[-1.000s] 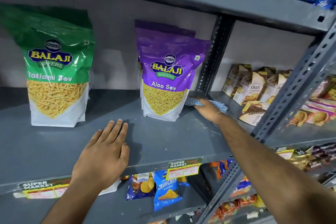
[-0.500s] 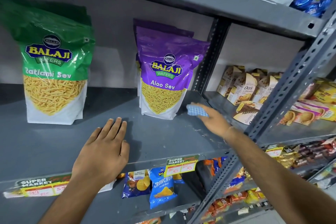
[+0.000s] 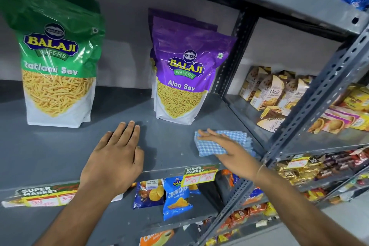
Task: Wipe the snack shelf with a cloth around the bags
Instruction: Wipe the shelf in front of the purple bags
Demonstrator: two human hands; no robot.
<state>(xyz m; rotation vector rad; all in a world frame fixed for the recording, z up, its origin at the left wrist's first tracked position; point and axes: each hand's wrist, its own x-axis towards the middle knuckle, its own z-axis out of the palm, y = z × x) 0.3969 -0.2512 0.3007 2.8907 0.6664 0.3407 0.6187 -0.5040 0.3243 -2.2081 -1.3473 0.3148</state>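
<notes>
Blue-and-white checked cloth, soft woven fabric folded into a rough rectangle, lying flat on the grey metal snack shelf near its front right corner, long axis running left to right, roughly along the shelf's front edge. Pressed onto the cloth from the right: right hand, palm down, fingers straight and close together, spread flat over the fabric and pointing left, not curled around it. Resting on bare shelf just left of the cloth, apart from it: left hand, palm down, fingers extended and slightly fanned, pointing toward the back of the shelf, holding nothing. Standing upright behind the cloth and a little to its left: glossy purple Aloo Sev bag, a stand-up plastic pouch with a clear window showing thin yellow strands, another purple pouch directly behind it. Well to the left, also upright: larger green Ratlami Sev bag of the same shiny crinkled plastic, with a similar window. Shelf surface matte, painted, faintly speckled. Along the front lip: paper price labels printed "Super Market". At the right edge: perforated grey steel upright, slanting in this wide view. Beyond it: cardboard oat cookie boxes on the neighbouring shelf. Below: small blue chip packets.
</notes>
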